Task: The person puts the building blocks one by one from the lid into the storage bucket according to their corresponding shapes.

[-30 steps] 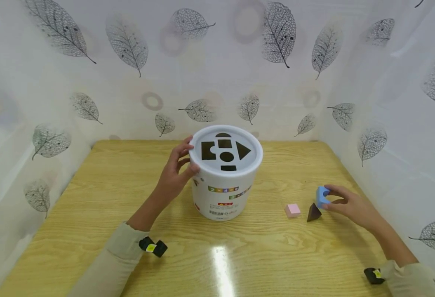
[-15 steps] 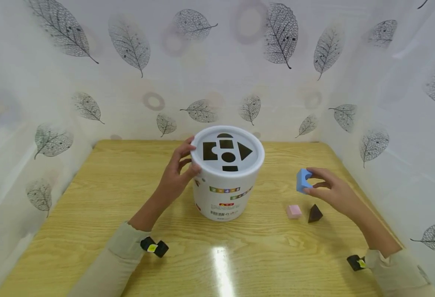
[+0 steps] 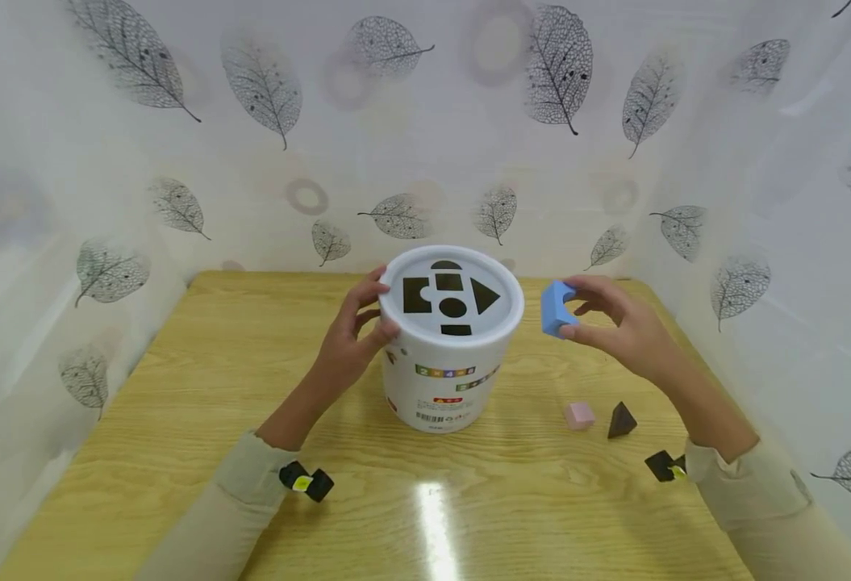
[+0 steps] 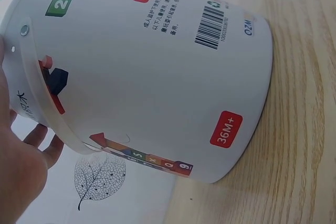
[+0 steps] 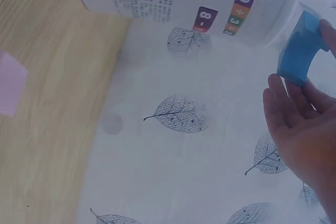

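A white shape-sorter bucket (image 3: 443, 379) stands upright on the table, its lid (image 3: 425, 327) cut with several differently shaped holes. My left hand (image 3: 352, 331) grips the bucket's left side by the rim, thumb in front and fingers farther back. In my right hand (image 3: 624, 327) a blue arch block (image 3: 553, 309) is pinched between thumb and fingers. That block is held in the air just right of the lid, apart from it, its notch facing the palm. Below the right hand, a pink block (image 3: 580, 415) and a dark brown triangular block (image 3: 622, 420) lie on the table.
The wood-grain table (image 3: 200, 452) reaches back to a pale curtain (image 3: 425, 105) printed with leaves, which also hangs along both sides. Black wrist devices sit at both cuffs.
My right hand has lifted the blue arch block from beside the brown block and carried it left and up toward the bucket. The left hand has kept its hold.
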`<state>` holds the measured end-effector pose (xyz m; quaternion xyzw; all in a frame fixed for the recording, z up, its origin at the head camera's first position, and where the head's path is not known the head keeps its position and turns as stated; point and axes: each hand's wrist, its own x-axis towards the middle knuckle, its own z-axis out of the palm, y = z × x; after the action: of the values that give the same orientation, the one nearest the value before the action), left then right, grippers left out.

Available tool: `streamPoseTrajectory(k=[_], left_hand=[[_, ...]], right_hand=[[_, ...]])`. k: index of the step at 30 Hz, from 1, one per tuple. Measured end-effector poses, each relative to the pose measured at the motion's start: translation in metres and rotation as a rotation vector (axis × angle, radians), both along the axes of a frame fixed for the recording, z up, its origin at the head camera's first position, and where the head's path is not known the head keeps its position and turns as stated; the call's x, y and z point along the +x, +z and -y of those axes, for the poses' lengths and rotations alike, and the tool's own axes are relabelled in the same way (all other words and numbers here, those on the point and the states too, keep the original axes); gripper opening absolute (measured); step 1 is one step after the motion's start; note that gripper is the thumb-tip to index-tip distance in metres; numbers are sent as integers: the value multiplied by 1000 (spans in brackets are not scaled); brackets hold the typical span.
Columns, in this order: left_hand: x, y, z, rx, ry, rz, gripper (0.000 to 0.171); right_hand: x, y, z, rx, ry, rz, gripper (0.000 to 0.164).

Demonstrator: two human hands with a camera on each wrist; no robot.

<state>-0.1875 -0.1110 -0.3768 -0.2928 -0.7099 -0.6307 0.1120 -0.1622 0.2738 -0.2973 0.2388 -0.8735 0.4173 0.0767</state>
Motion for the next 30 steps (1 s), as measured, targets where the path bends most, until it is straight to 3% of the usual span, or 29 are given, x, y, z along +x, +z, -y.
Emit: streamPoseTrajectory(k=[6,11,24,30], left_hand=[[0,0,0,-6,-2,6,64],[1,1,1,-3,-1,17,63],[1,1,1,-9,10,23,69],[1,1,2,-15,5,19,68]], right_hand=[[-7,17,22,-56,96,-30,58],[-17,24,45,-66,118,-15,58],[-37,33,104,73,153,103,65],[-45,36,128,133,180,99,69]])
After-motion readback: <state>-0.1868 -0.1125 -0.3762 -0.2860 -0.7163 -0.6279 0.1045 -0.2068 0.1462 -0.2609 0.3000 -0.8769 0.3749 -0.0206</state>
